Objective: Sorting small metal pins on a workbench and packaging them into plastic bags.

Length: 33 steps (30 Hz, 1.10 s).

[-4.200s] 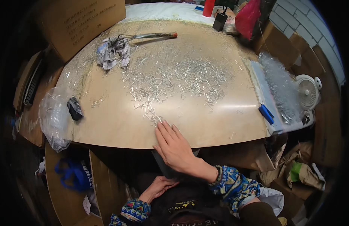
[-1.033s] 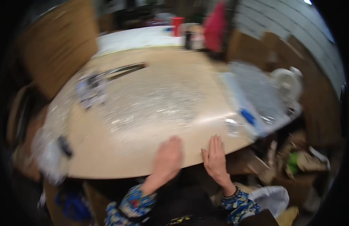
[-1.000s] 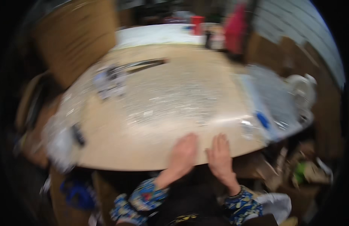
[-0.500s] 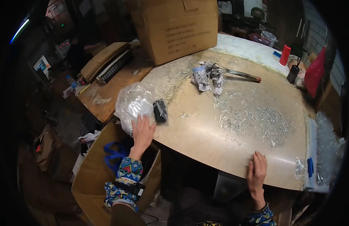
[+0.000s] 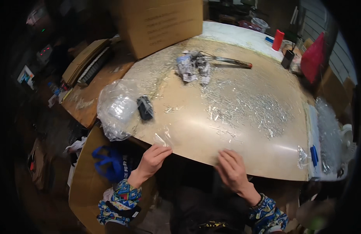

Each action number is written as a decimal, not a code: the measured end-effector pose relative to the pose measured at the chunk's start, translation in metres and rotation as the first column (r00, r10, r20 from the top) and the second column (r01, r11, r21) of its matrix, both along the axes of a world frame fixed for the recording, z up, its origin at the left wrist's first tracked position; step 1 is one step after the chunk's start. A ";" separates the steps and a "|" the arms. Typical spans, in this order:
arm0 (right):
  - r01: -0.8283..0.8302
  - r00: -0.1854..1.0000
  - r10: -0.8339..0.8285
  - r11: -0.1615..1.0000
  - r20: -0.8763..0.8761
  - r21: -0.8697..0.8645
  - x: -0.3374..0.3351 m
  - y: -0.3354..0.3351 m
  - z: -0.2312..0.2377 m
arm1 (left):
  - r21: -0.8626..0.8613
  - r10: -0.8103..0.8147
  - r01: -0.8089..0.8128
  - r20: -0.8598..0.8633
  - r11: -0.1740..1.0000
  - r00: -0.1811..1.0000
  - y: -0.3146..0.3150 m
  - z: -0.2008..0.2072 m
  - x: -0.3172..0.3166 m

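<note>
My left hand [image 5: 154,159] is at the near edge of the table, its fingers pinched on a small clear plastic bag [image 5: 163,137]. To the right, my right hand [image 5: 232,169] is over the same edge, fingers extended and holding nothing visible. Loose silver metal pins [image 5: 262,111] are scattered on the tabletop [image 5: 188,130] beyond it. A pile of clear plastic bags [image 5: 119,107] lies at the table's left edge, beside a black object in clear wrapping [image 5: 144,108].
Farther back are crumpled paper [image 5: 191,68] and a wire whisk-like tool [image 5: 231,61]. A large cardboard box [image 5: 163,29] stands behind. An open carton [image 5: 85,177] with a blue strap [image 5: 106,165] is below left. A red cylinder [image 5: 278,40] stands at the back right.
My left hand has left the bag pile and come right and nearer with a small plastic bag. My right hand has moved left along the table edge. The view has shifted.
</note>
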State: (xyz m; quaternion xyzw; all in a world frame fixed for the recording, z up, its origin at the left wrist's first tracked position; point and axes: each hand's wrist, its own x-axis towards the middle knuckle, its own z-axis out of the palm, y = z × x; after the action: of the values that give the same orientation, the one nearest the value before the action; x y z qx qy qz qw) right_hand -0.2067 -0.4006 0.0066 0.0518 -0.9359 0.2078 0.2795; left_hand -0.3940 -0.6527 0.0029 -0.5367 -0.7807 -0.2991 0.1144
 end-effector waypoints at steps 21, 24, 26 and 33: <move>0.050 0.713 0.483 0.688 0.509 -0.724 0.119 0.008 -0.042 | -0.128 -0.075 0.456 0.913 0.881 0.401 0.039 -0.059 0.141; 0.062 0.746 0.250 0.896 0.617 -0.439 0.146 0.004 -0.085 | -0.089 -0.214 0.378 0.696 0.922 0.686 0.049 -0.083 0.157; 0.079 0.760 0.195 0.919 0.620 -0.387 0.146 0.007 -0.086 | -0.033 -0.181 0.286 0.703 0.958 0.687 0.050 -0.101 0.161; 0.048 0.675 0.319 0.881 0.665 -0.471 0.137 0.027 -0.055 | 0.046 -0.078 -0.129 0.963 0.991 -0.257 0.044 -0.125 0.185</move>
State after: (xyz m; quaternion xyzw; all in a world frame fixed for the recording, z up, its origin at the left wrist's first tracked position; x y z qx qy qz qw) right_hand -0.0697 -0.3740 -0.0480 -0.0294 -0.8872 0.4427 -0.1266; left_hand -0.2086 -0.6090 -0.1216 -0.0645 -0.5555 -0.6553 -0.5079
